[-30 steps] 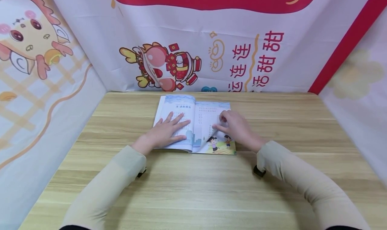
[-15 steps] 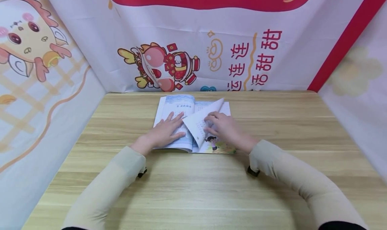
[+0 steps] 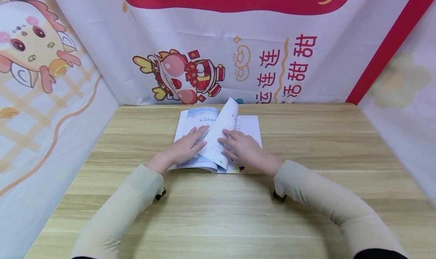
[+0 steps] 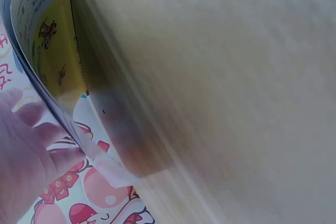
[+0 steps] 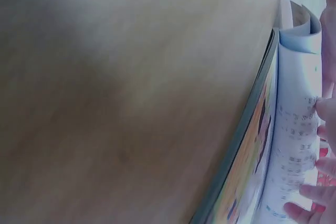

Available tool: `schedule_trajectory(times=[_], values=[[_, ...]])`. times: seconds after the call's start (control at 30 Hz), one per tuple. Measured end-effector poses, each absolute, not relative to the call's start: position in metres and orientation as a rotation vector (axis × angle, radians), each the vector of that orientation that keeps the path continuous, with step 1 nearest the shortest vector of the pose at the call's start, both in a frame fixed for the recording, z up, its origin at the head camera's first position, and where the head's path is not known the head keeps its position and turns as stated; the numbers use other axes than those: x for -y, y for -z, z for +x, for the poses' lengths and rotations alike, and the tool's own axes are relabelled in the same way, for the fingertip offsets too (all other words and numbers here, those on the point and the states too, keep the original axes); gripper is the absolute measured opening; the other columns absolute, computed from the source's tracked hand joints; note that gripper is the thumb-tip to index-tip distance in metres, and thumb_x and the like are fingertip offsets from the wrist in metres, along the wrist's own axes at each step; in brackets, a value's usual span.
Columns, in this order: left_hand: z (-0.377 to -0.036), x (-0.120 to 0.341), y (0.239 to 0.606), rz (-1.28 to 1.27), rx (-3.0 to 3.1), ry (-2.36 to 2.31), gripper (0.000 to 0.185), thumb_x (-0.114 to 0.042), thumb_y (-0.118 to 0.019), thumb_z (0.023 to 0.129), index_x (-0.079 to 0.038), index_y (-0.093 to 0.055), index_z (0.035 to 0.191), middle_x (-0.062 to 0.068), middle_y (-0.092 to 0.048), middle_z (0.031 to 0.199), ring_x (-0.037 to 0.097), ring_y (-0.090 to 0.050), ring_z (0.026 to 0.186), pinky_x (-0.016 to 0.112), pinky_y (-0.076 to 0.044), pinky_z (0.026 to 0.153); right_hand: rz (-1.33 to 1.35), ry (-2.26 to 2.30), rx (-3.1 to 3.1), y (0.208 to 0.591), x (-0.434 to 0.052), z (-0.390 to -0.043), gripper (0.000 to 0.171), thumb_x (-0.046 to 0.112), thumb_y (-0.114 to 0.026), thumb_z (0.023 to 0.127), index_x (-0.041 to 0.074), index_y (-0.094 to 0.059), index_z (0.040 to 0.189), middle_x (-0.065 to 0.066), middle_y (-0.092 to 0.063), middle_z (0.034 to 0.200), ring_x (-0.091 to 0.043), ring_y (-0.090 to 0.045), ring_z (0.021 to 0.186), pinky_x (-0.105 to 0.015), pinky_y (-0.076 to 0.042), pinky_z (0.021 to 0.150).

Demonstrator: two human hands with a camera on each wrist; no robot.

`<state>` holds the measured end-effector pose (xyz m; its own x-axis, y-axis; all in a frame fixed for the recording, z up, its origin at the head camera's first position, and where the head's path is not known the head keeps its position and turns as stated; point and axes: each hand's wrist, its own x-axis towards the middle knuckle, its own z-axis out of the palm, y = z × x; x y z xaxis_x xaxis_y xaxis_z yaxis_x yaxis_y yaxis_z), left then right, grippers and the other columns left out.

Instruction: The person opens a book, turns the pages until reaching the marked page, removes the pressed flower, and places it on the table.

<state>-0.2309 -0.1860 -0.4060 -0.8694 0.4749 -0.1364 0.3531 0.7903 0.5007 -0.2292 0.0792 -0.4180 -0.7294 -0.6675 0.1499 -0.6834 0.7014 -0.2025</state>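
We're mid page-turn: book (image 3: 218,138) lies open near the desk's (image 3: 306,198) far edge; left hand (image 3: 184,149) presses flat, fingers straight, on the left page. Right hand (image 3: 243,151), fingers extended, pushes the leaf (image 3: 223,132), upright at the spine; laying it down remains.

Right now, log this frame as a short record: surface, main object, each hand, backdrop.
surface: wooden table
main object: open picture book lying flat near the table's far edge
page: one page lifted, curling over the middle of the book
left hand: left hand lies flat, fingers straight, on the left-hand page
right hand: right hand has its fingers on the lifted page
backdrop: cartoon-printed cloth behind and at both sides
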Motion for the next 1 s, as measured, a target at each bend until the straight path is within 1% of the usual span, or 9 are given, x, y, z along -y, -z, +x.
schedule_trajectory(times=[0.1,0.2,0.33,0.4,0.53,0.63,0.77,0.9,1.0], values=[[-0.232,0.184,0.408,0.670,-2.759,-0.641,0.067,-0.054,-0.035,0.108,-0.028,-0.014,0.167,0.001,-0.013,0.171,0.033,-0.007,0.156,0.059,-0.013,0.122,1.109,-0.378,2.899,0.419,-0.074,-0.226,0.049,0.043,-0.055,0.106,0.027,-0.052,0.153,-0.010,-0.028,0.167,-0.040,-0.035,0.147,-0.060,-0.047,0.103],[-0.233,0.180,0.410,0.711,-2.782,-0.561,0.070,-0.056,-0.037,0.108,-0.025,-0.014,0.167,0.002,-0.008,0.172,0.034,-0.007,0.156,0.062,-0.015,0.121,1.091,-0.398,2.947,0.419,-0.070,-0.224,0.050,0.043,-0.052,0.107,0.030,-0.048,0.155,-0.010,-0.022,0.169,-0.041,-0.032,0.148,-0.061,-0.043,0.107],[-0.233,0.179,0.410,0.732,-2.799,-0.481,0.072,-0.053,-0.041,0.108,-0.023,-0.013,0.167,0.003,0.002,0.172,0.036,-0.005,0.156,0.067,-0.015,0.118,1.107,-0.461,2.964,0.418,-0.066,-0.223,0.050,0.041,-0.050,0.109,0.029,-0.045,0.157,-0.010,-0.019,0.169,-0.039,-0.031,0.149,-0.059,-0.037,0.112],[-0.232,0.178,0.409,0.737,-2.805,-0.464,0.072,-0.051,-0.043,0.108,-0.023,-0.013,0.167,0.004,0.007,0.172,0.037,-0.004,0.156,0.069,-0.014,0.117,1.125,-0.495,2.964,0.418,-0.063,-0.222,0.050,0.041,-0.049,0.109,0.028,-0.044,0.157,-0.008,-0.018,0.169,-0.040,-0.029,0.149,-0.060,-0.036,0.112],[-0.232,0.176,0.408,0.741,-2.815,-0.430,0.073,-0.053,-0.042,0.107,-0.025,-0.011,0.167,0.003,0.013,0.171,0.039,0.001,0.155,0.072,-0.012,0.116,1.157,-0.518,2.952,0.418,-0.057,-0.221,0.052,0.041,-0.048,0.109,0.026,-0.042,0.158,-0.003,-0.015,0.170,-0.042,-0.026,0.149,-0.062,-0.036,0.111],[-0.231,0.173,0.407,0.730,-2.825,-0.404,0.073,-0.056,-0.041,0.107,-0.026,-0.012,0.167,0.001,0.015,0.170,0.039,0.007,0.155,0.073,-0.012,0.115,1.140,-0.551,2.953,0.418,-0.052,-0.220,0.057,0.041,-0.050,0.108,0.023,-0.038,0.160,-0.001,-0.015,0.169,-0.040,-0.026,0.150,-0.060,-0.037,0.111],[-0.229,0.170,0.405,0.725,-2.862,-0.362,0.072,-0.054,-0.044,0.106,-0.024,-0.018,0.166,0.003,0.015,0.170,0.040,0.012,0.154,0.073,-0.015,0.115,1.090,-0.608,2.986,0.419,-0.048,-0.219,0.059,0.043,-0.052,0.107,0.020,-0.037,0.159,0.000,-0.016,0.169,-0.036,-0.025,0.151,-0.059,-0.038,0.111],[-0.229,0.170,0.405,0.734,-2.917,-0.314,0.069,-0.052,-0.048,0.106,-0.021,-0.028,0.164,0.006,0.014,0.171,0.041,0.012,0.154,0.071,-0.020,0.114,1.086,-0.633,3.019,0.420,-0.046,-0.219,0.056,0.045,-0.049,0.108,0.020,-0.041,0.158,0.001,-0.014,0.170,-0.034,-0.020,0.153,-0.058,-0.035,0.113],[-0.229,0.170,0.405,0.740,-2.919,-0.294,0.068,-0.051,-0.047,0.106,-0.019,-0.028,0.164,0.006,0.011,0.171,0.040,0.012,0.154,0.072,-0.018,0.114,1.123,-0.671,3.019,0.420,-0.046,-0.219,0.058,0.045,-0.049,0.108,0.019,-0.040,0.159,0.001,-0.012,0.169,-0.033,-0.015,0.154,-0.059,-0.031,0.115]])
